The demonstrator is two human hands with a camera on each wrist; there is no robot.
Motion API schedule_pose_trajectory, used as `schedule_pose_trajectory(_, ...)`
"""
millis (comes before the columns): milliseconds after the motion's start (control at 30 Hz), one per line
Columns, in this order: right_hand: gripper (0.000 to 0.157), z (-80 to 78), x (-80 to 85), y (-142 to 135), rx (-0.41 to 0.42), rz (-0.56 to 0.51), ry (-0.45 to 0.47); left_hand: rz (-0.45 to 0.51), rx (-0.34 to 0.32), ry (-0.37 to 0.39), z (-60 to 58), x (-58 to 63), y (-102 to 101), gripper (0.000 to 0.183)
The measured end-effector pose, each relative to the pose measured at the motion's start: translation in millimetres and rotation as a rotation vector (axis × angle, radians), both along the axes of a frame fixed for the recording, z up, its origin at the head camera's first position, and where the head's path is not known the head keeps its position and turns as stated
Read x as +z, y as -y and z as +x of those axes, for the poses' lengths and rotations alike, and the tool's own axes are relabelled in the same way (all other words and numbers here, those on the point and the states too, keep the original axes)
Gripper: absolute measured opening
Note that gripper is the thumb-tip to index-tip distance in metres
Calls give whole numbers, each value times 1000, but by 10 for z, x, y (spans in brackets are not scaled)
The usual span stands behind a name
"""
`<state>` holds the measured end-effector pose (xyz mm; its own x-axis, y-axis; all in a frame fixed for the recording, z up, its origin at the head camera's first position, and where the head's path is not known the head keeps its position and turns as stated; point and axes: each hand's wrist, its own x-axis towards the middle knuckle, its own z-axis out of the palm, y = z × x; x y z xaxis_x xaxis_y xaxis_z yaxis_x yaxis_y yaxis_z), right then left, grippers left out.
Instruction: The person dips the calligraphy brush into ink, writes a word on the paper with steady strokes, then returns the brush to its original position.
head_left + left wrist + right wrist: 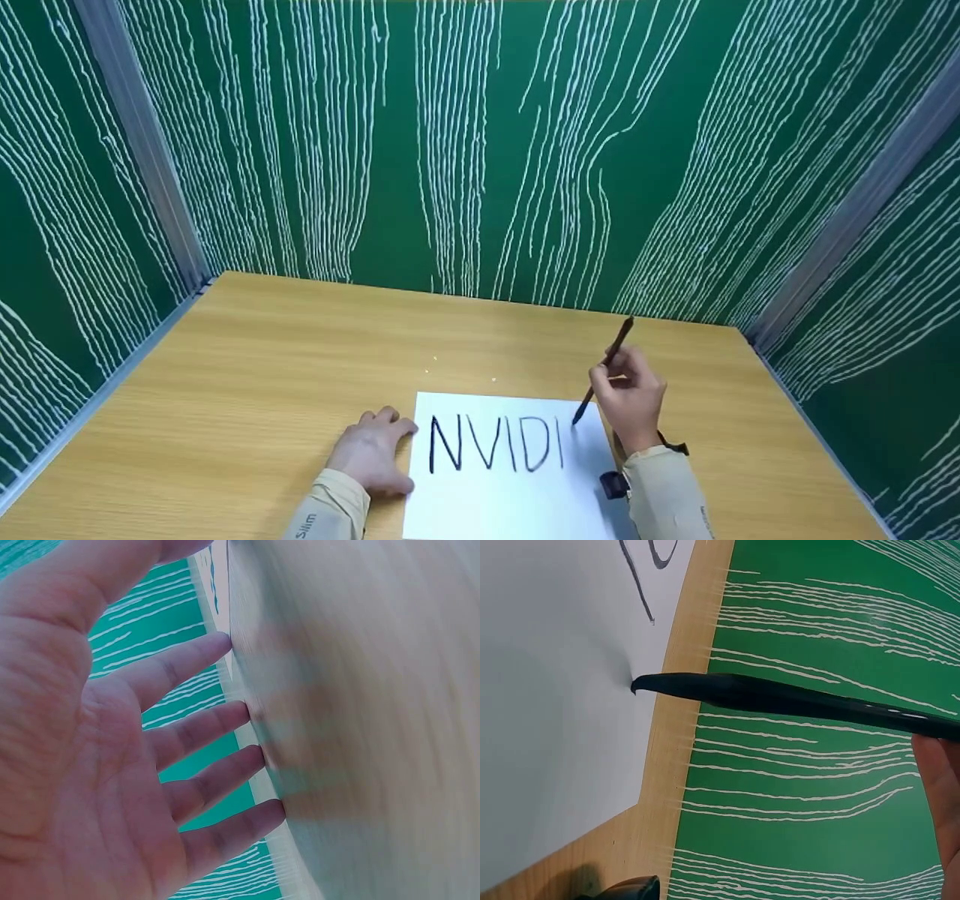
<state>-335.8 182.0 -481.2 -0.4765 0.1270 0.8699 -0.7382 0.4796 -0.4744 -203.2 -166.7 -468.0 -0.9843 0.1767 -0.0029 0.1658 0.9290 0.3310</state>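
A white sheet of paper (495, 506) lies on the wooden table, with the dark brushed letters NVIDI across its upper part. My right hand (634, 397) pinches a slim black ink brush (618, 345), which slants down to the left. In the right wrist view the bent tip of the brush (780, 699) touches the paper (555, 712), just past the last stroke. My left hand (371, 454) rests at the paper's left edge, thumb and index fingertip beside or on it. Spread, fairly straight fingers (202, 720) meet the tabletop in the left wrist view.
Green walls (390, 187) with white wavy lines stand behind and on both sides of the table (262, 360). Grey posts (142, 127) mark the corners. A few tiny white bits (493, 379) lie beyond the paper. A black device (615, 484) sits at my right wrist.
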Motion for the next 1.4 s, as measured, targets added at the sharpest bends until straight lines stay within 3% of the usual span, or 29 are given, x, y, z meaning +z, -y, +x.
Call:
schedule_pose_trajectory(367,21,329,351,135,-21,10,144,4,1,21,-8,5,-4,75)
schedule_pose_trajectory(600,21,331,352,126,-6,-3,179,3,-2,27,-18,-5,0,76)
schedule_pose_trajectory(867,20,260,280,104,21,-34,125,10,-15,-23,3,-9,8,73)
schedule_pose_trajectory(967,23,328,352,130,7,-15,151,6,-12,-17,5,-4,8,74)
schedule_pose_trajectory(1400,24,345,349,121,41,-26,203,-1,-6,-16,4,-4,6,76)
